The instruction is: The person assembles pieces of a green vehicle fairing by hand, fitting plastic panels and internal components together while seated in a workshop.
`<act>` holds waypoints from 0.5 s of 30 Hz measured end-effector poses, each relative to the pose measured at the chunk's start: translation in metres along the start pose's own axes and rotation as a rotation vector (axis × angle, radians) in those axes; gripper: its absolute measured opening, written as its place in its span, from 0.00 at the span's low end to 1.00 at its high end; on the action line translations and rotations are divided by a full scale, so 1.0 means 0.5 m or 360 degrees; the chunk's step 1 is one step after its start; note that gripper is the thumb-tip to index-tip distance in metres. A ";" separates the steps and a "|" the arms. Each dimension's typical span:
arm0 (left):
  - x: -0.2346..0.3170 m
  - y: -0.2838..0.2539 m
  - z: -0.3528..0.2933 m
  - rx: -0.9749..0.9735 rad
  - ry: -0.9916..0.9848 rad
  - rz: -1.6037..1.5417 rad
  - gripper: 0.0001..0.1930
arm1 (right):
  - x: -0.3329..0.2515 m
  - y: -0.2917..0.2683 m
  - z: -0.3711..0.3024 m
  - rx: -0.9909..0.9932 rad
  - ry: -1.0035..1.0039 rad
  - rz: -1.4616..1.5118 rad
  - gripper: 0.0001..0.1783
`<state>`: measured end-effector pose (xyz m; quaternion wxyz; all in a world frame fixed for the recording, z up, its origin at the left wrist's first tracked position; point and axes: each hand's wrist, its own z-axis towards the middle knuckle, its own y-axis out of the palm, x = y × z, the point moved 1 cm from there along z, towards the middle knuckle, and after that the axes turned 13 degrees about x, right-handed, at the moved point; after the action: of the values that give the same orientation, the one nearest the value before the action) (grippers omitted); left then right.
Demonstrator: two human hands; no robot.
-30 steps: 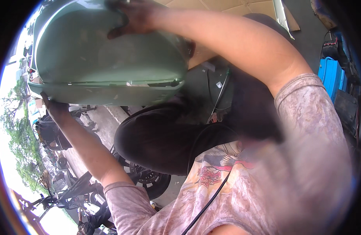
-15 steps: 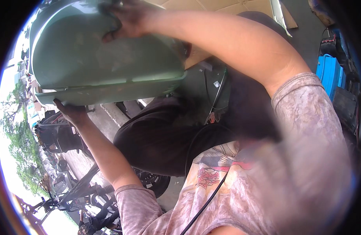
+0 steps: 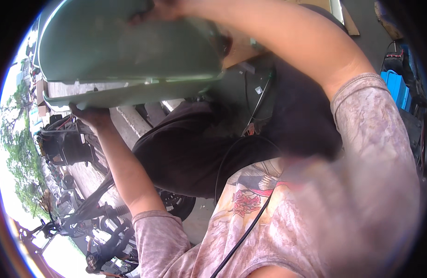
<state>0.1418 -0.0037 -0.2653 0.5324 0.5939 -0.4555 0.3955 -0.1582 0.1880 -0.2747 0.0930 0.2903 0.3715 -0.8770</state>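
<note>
The large rounded, smooth shell [image 3: 102,51] is muted grey-green, and the long curved strip [image 3: 130,95] below it is a paler green. The short-sleeved cloth shirt [image 3: 371,116] is mottled in mauve, grey and cream, with a red flower print [image 3: 246,203] on its front. The loose cloth trousers [image 3: 185,153] and thin cable [image 3: 241,241] are black; the boxy case [image 3: 395,88] is bright blue, the flat cardboard [image 3: 239,51] tan.

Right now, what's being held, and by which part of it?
The left hand holds the green strip by its lower edge, near the left end. The right hand touches the green panel; its grip cannot be told.
</note>
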 end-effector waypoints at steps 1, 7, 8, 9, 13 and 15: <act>-0.007 0.009 -0.009 -0.0032 -0.0066 0.0003 0.26 | 0.014 0.001 0.001 0.0039 -0.0015 -0.0012 0.58; -0.025 -0.006 -0.031 -0.0118 -0.0032 0.0016 0.29 | 0.052 0.022 0.012 0.0220 -0.0065 -0.0066 0.60; -0.019 -0.018 -0.042 -0.0127 -0.0022 0.0001 0.30 | 0.043 0.017 0.016 0.0199 -0.0054 -0.0006 0.59; -0.013 -0.028 -0.046 -0.0137 -0.0011 -0.0014 0.30 | 0.033 0.012 0.020 0.0176 -0.0043 0.0054 0.59; -0.041 -0.047 -0.030 -0.0205 -0.0005 -0.0131 0.32 | 0.030 0.000 0.018 0.0201 -0.0011 0.0068 0.58; -0.043 -0.039 -0.048 -0.0202 -0.0025 -0.0194 0.31 | 0.055 0.003 0.029 0.0222 -0.0077 -0.0019 0.58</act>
<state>0.1548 0.0229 -0.2883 0.5884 0.5886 -0.4469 0.3280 -0.1863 0.1784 -0.2834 0.0763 0.2727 0.3089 -0.9080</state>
